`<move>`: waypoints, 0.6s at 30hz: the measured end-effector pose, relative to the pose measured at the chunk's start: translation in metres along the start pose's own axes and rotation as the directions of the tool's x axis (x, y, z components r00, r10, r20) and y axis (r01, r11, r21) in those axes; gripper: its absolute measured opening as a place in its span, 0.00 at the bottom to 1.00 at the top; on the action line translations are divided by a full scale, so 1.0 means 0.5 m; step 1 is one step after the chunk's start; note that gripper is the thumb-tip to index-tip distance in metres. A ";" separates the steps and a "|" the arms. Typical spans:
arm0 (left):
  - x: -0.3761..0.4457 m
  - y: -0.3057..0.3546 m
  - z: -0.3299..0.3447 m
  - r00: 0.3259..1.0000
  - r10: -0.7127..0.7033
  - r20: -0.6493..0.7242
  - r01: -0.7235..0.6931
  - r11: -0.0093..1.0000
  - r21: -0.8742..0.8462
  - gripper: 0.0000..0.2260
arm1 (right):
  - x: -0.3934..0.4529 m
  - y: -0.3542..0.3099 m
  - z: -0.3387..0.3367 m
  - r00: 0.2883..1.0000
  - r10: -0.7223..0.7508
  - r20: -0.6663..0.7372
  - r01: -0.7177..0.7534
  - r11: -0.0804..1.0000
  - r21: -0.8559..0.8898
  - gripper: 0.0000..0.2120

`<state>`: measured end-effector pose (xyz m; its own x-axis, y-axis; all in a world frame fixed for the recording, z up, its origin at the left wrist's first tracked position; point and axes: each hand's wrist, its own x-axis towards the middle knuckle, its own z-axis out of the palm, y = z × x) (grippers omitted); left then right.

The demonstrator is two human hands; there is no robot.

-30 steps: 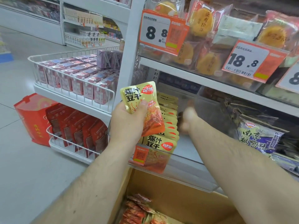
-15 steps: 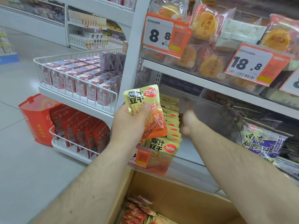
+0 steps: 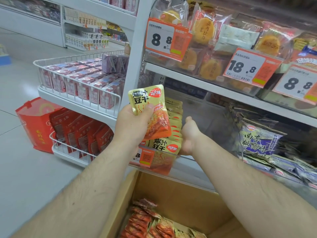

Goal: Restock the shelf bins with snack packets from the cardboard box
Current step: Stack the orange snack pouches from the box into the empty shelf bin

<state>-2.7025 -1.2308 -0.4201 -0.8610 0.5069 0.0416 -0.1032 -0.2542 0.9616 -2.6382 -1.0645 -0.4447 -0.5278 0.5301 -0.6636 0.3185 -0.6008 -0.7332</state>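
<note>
Shelving first: the clear shelf bin (image 3: 197,162) already has a row of tofu snack packets (image 3: 173,124), cardboard box (image 3: 185,191) below still has more. Left hand (image 3: 132,124) grips one packet (image 3: 149,110) above the row. Right hand (image 3: 187,134) has pulled forward from deeper in, fingers hidden against the row, can't tell its grip. Next move probably slotting that packet in.

A pale grey tiled floor (image 3: 22,169) ran beneath white metal shelving (image 3: 197,81) under even light; a white wire-railed end rack (image 3: 77,100) stood beside it.
</note>
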 end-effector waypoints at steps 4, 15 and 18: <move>-0.021 -0.005 0.005 1.000 0.007 0.023 -0.007 1.000 0.022 0.06 | -0.023 0.013 -0.006 0.999 0.014 0.033 -0.018 0.991 0.129 0.45; -0.058 0.004 0.029 0.977 0.024 0.211 -0.074 0.969 0.235 0.05 | -0.180 0.025 -0.041 0.766 -0.629 -0.133 0.573 0.762 -0.303 0.10; -0.071 -0.001 0.042 0.960 0.044 0.276 -0.131 0.943 0.305 0.06 | -0.239 0.047 -0.044 0.775 -0.622 0.112 0.603 0.675 -0.426 0.05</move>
<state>-2.6611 -1.2313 -0.4162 -0.6938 0.7027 0.1575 0.1673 -0.0555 0.9843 -2.5503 -1.1288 -0.3856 -0.6954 0.7174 -0.0416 0.2318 0.1691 -0.9579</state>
